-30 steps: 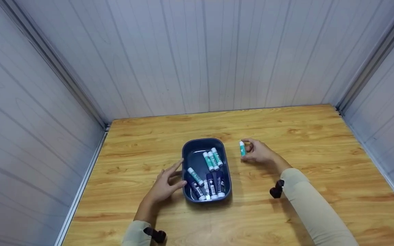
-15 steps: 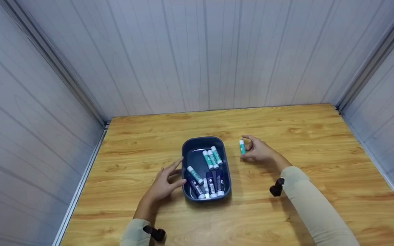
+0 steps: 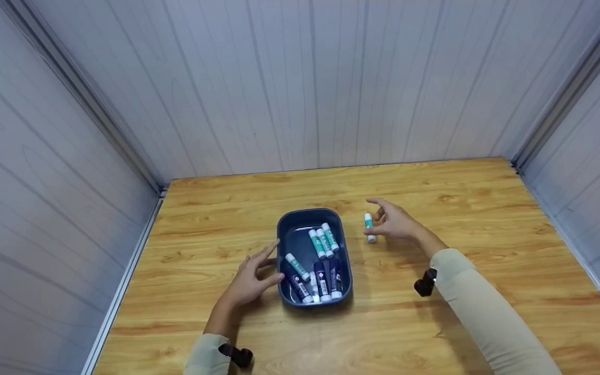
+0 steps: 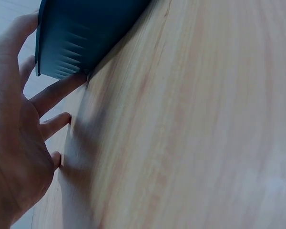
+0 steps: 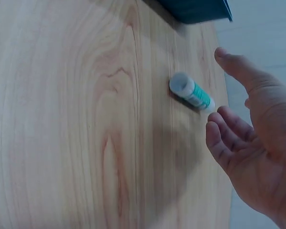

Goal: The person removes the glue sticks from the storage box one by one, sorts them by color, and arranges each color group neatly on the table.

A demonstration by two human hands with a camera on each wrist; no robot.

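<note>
Teal tube [image 3: 369, 227] stands on the table [image 3: 487, 219], centre frame, right of the blue bin [image 3: 284, 229]. Right hand [image 3: 396, 223] beside it, fingers spread, holding nothing. Left hand [image 3: 250, 281] flat-fingered against the bin. Tube likely light, rigid, smooth, tippy: pinch mid-body.

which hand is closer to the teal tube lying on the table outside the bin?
Right. The right hand is open just beside the teal tube; the left hand rests against the bin on its far side.

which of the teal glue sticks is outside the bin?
The lone teal stick on the table, just right of the blue bin, beside the open right hand. The other teal sticks all lie inside the bin.
</note>
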